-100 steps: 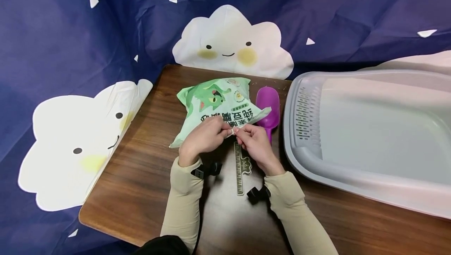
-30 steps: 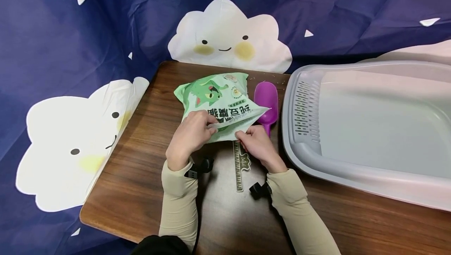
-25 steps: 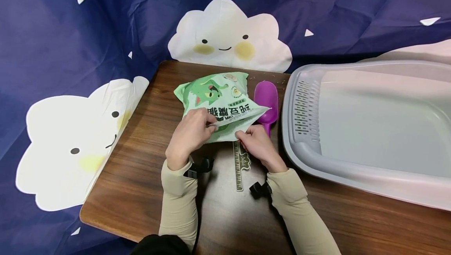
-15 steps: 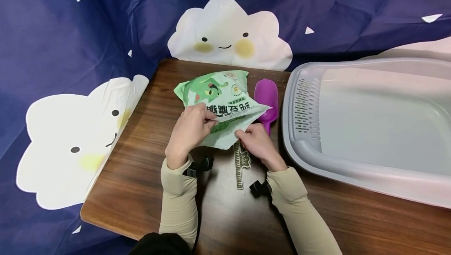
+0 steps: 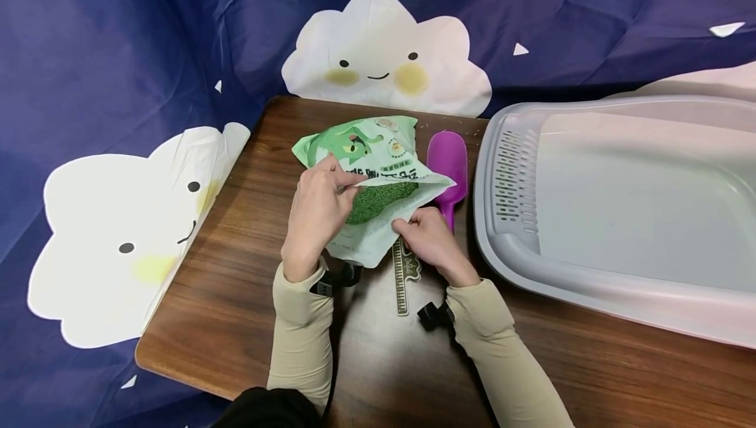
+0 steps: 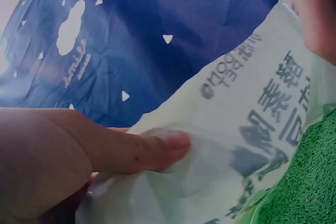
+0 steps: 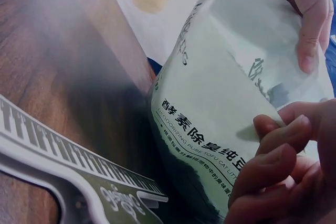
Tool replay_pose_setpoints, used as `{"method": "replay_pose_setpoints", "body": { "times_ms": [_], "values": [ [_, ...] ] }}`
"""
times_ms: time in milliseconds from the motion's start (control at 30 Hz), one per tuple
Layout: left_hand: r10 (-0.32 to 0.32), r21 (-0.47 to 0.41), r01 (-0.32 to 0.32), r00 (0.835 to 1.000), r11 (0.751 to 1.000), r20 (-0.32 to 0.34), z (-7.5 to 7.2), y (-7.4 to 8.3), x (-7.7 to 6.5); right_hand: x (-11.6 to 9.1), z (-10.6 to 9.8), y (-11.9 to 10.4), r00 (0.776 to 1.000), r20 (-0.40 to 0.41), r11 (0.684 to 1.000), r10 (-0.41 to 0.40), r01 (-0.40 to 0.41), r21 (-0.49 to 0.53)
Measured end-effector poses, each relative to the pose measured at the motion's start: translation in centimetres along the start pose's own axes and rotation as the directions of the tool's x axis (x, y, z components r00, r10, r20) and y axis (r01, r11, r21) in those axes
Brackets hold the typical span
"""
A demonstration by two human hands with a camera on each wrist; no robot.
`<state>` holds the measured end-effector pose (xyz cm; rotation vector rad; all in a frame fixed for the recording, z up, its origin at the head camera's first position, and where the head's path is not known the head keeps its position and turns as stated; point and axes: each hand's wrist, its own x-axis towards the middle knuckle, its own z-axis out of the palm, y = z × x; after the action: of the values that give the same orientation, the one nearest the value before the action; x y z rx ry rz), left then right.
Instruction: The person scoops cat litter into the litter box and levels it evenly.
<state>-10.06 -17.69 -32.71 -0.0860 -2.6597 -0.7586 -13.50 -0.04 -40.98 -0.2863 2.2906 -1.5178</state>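
A pale green bag of cat litter [image 5: 366, 247] lies on the table with its mouth spread toward me, showing green pellets [image 5: 378, 203] inside. My left hand [image 5: 315, 208] pinches the upper edge of the mouth; its thumb [image 6: 168, 145] presses on the inner face of the film in the left wrist view. At the right side, my right hand [image 5: 431, 237] pinches the lower edge between thumb and curled fingers. Printing about tofu litter shows on the bag's outer wall [image 7: 210, 108] in the right wrist view.
A purple scoop [image 5: 447, 155] lies right of the bag. Below the right hand is a flat ruler-like strip [image 5: 401, 287] with lettering. A large grey litter box [image 5: 502, 264] fills the table's right side. A blue cloth [image 5: 236, 21] with clouds hangs behind.
From pinched fingers close together at the bag's edge, my hands have drawn apart. The left hand has lifted the upper edge up and away, widening the mouth and exposing the pellets.
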Motion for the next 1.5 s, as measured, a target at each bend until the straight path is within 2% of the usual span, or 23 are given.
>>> {"method": "replay_pose_setpoints", "body": {
  "times_ms": [233,567,800,1100,1233,1400,1500],
  "values": [
    [0.032,-0.049,-0.041,0.985,0.998,-0.169,0.5,0.3,0.3,0.0,0.1,0.1,1.000,0.016,0.999,-0.004,0.004,-0.049],
    [0.056,-0.113,-0.094,0.952,0.989,-0.300,1.0,0.4,0.6,0.0,0.1,0.1,0.999,0.048,0.998,0.020,-0.017,-0.058],
    [0.050,-0.187,-0.135,0.915,0.973,-0.400,1.2,0.2,0.8,-0.1,-0.3,0.1,0.997,0.064,0.996,0.036,-0.031,-0.087],
    [0.031,-0.232,-0.159,0.879,0.960,-0.476,1.2,0.2,0.9,-0.1,-0.6,0.3,0.990,0.140,0.993,0.024,-0.007,-0.117],
    [0.025,-0.235,-0.171,0.855,0.957,-0.519,1.2,0.2,1.0,-0.2,-0.8,0.4,0.985,0.169,0.986,0.015,0.014,-0.166],
    [-0.009,-0.263,-0.172,0.822,0.949,-0.569,1.3,0.1,1.1,-0.2,-0.9,0.4,0.979,0.194,0.977,0.056,-0.013,-0.213],
    [-0.030,-0.281,-0.164,0.816,0.946,-0.578,1.2,0.0,1.0,-0.3,-0.8,0.4,0.974,0.212,0.976,0.075,-0.028,-0.216]
  ]
}}
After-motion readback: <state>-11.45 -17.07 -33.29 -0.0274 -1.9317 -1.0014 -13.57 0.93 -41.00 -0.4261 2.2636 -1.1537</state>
